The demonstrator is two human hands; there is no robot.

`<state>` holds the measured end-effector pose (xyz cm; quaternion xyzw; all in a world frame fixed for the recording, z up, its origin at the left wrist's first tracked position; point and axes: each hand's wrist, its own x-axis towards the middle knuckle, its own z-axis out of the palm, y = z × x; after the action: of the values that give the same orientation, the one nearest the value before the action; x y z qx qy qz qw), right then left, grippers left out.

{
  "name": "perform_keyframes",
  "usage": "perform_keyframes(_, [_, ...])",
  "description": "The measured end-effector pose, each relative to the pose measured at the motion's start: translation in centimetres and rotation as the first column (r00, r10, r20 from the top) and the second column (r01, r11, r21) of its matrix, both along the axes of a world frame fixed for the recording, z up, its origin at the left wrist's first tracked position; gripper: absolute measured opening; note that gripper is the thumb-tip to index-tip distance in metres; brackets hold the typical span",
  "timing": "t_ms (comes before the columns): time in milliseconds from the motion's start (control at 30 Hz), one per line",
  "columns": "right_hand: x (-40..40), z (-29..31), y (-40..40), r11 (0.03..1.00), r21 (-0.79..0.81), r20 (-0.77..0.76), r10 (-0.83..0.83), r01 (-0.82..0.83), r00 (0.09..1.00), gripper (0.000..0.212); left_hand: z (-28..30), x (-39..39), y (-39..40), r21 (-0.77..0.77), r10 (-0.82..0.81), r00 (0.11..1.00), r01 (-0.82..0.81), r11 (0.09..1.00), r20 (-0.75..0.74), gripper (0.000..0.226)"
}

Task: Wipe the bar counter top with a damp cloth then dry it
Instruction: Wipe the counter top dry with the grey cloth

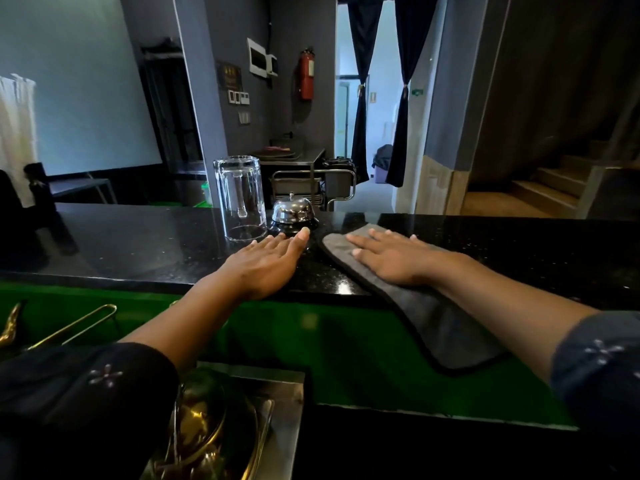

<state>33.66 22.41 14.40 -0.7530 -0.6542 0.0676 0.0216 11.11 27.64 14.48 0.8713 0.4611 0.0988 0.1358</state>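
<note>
Hands flat: right hand (391, 259) presses cloth (433, 317).

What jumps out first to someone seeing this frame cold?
Two bare hands flat on the black counter: the right hand presses a grey cloth that hangs over the near edge, the left hand rests on bare stone. Just beyond the left fingertips stand an upturned glass mug and a chrome bell.

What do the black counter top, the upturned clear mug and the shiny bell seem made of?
Black counter top: polished stone, likely granite; glossy, speckled. Upturned clear mug: glass, transparent, though clear plastic is possible. Shiny bell: chromed metal, mirror reflections.
</note>
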Motion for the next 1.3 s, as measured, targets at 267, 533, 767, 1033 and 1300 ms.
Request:
perform_keyframes(267, [2.7, -0.6, 13.2, 0.999, 0.002, 0.008, -0.038, 0.038, 0.999, 0.065, -0.2, 0.2, 0.9, 0.012, -0.018, 1.000, 0.018, 1.000, -0.009, 0.066])
perform_keyframes(533, [1.7, 0.0, 13.1, 0.991, 0.029, -0.018, -0.127, 0.127, 0.992, 0.058, -0.1, 0.4, 0.7, 0.023, 0.017, 0.999, -0.017, 1.000, -0.034, 0.070])
perform_keyframes(767, [-6.3, 0.5, 4.0, 0.994, 0.099, 0.008, -0.041, 0.040, 0.999, 0.057, 0.6, 0.6, -0.4, 0.008, 0.068, 0.997, -0.068, 0.998, -0.046, 0.077])
perform_keyframes(1033, [-8.0, -0.5, -1.6, 0.997, 0.050, -0.009, 0.062, -0.061, 0.998, 0.059, 0.6, -0.3, -0.6, -0.008, 0.064, 0.995, -0.063, 0.998, 0.081, 0.093])
perform_keyframes(1300, [-1.5, -0.3, 0.3, 0.997, 0.004, 0.019, -0.074, 0.074, 0.997, 0.060, -0.4, 0.3, 0.6, 0.050, 0.020, 0.999, -0.017, 0.999, -0.042, 0.089])
